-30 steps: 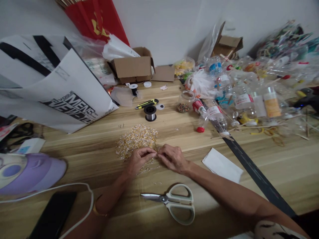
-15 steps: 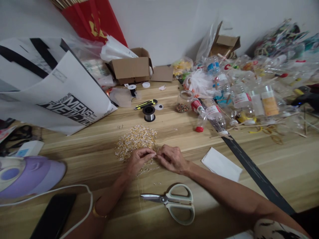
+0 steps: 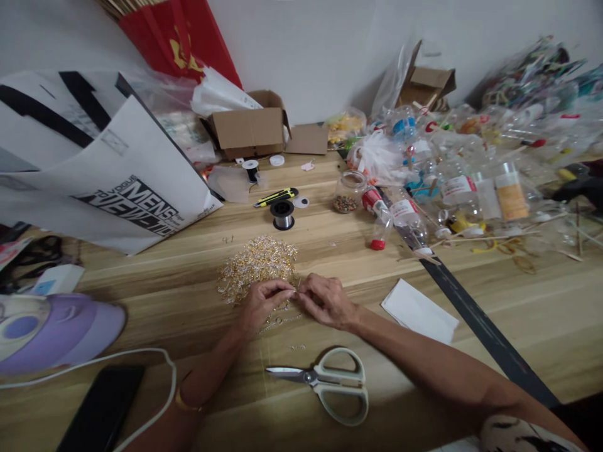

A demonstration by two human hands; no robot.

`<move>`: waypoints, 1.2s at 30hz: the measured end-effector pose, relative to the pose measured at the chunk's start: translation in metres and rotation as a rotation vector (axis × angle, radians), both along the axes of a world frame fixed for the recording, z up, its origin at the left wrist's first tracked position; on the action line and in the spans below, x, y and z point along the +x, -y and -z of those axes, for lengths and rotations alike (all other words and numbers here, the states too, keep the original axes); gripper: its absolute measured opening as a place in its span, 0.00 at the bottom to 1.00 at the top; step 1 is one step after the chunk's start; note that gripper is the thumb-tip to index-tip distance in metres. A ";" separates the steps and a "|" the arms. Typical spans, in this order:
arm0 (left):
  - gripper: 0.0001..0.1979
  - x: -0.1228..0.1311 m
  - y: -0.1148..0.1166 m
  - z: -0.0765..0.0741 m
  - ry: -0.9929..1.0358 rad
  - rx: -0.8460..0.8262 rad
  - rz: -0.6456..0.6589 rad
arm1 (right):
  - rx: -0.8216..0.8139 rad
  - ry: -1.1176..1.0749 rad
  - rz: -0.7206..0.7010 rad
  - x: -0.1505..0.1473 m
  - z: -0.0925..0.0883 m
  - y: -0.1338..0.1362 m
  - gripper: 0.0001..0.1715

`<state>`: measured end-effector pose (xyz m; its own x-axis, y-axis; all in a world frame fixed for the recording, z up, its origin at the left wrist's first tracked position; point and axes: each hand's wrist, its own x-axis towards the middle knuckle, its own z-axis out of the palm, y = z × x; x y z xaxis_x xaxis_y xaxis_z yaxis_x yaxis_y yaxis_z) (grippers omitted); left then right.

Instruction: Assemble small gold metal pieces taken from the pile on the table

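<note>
Hands (image 3: pixel 264 304) (image 3: pixel 328 301) at pile's (image 3: pixel 257 267) edge

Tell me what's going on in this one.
A person's left hand and right hand meet at the fingertips, pinching a tiny piece too small to identify. They work beside a pile of small gold and silver bits, with a fine chain just below. Scissors lie nearer the person, untouched.

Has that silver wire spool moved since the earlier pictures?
No; the spool sits in the same place beside the yellow-and-black cutter, shifted neither way.
</note>
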<state>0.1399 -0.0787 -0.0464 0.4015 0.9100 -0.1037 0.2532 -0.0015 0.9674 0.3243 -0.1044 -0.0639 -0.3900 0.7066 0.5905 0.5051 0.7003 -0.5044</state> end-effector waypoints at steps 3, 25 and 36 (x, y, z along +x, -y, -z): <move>0.07 0.000 0.000 -0.001 -0.007 -0.004 0.001 | -0.007 0.005 0.002 0.000 0.000 0.000 0.04; 0.08 0.001 0.001 -0.001 -0.008 -0.019 0.008 | 0.018 0.035 0.009 0.001 0.002 -0.001 0.04; 0.09 0.003 0.000 -0.003 -0.015 0.000 0.003 | -0.009 -0.047 -0.016 0.001 0.007 -0.002 0.03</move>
<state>0.1426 -0.0791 -0.0438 0.4026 0.9088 -0.1096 0.2681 -0.0026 0.9634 0.3256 -0.1019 -0.0713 -0.3734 0.7056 0.6023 0.4689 0.7037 -0.5337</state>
